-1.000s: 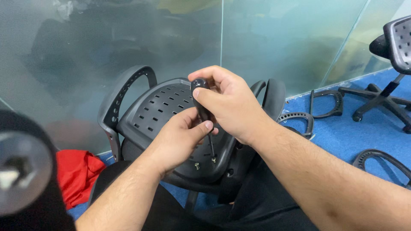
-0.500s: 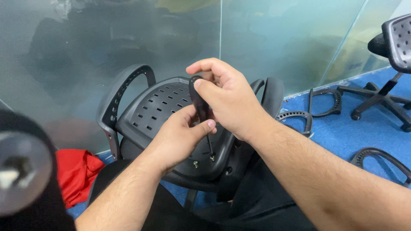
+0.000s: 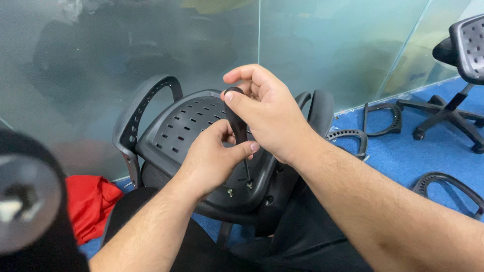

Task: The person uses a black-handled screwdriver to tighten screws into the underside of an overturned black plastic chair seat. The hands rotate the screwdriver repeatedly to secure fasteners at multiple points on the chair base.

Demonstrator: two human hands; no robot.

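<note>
A black plastic chair seat (image 3: 186,126) with rows of slots lies tilted in front of me, an armrest (image 3: 138,113) at its left side. A black-handled screwdriver (image 3: 237,123) stands upright with its tip on a screw (image 3: 249,185) in the seat's underside. My right hand (image 3: 267,113) grips the top of the handle. My left hand (image 3: 214,158) pinches the lower handle and shaft. A second screw (image 3: 230,192) sits just left of the first.
A frosted glass wall (image 3: 151,45) rises right behind the seat. Loose black armrests (image 3: 380,118) (image 3: 446,184) lie on the blue carpet (image 3: 403,156) at right. An assembled chair (image 3: 461,65) stands far right. A red cloth (image 3: 88,201) is at lower left, a blurred dark object (image 3: 27,206) nearest me.
My right hand's fingers have shifted around the handle top, turning the screwdriver. The left hand and the seat have stayed in place.
</note>
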